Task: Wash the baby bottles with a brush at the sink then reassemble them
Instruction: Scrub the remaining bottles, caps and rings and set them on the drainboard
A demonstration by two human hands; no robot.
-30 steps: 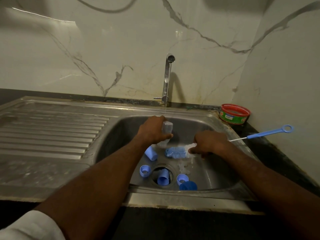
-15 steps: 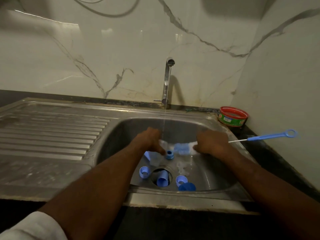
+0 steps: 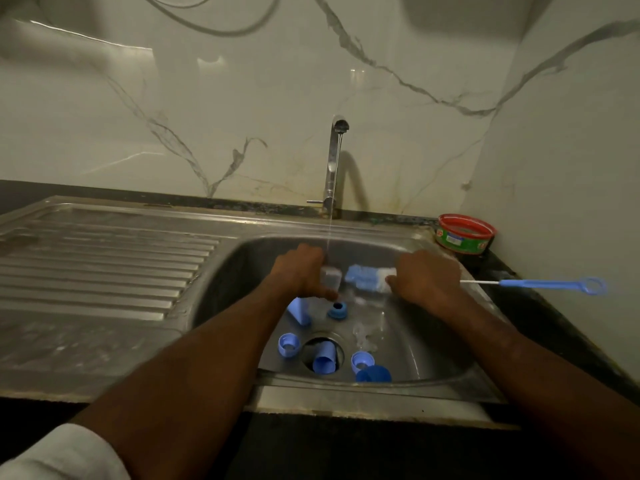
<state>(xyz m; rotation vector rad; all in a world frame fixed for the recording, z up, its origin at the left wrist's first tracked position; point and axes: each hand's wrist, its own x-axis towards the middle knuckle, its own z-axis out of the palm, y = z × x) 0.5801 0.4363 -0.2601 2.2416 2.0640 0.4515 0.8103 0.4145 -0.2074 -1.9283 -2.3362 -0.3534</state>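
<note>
The left hand, gripping a bottle, has lowered it under the tap while the right hand, clutching the brush, readies scrubbing.

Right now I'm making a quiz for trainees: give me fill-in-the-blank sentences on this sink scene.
1. Water runs from the ____ onto the clear bottle in the left hand.
2. The right hand grips the bottle ____ near its bristles.
3. A light blue cap lies in the sink's ____ hole.
4. The red-rimmed tub sits in the corner to the ____ of the sink.

Missing: tap; brush; drain; right
</note>
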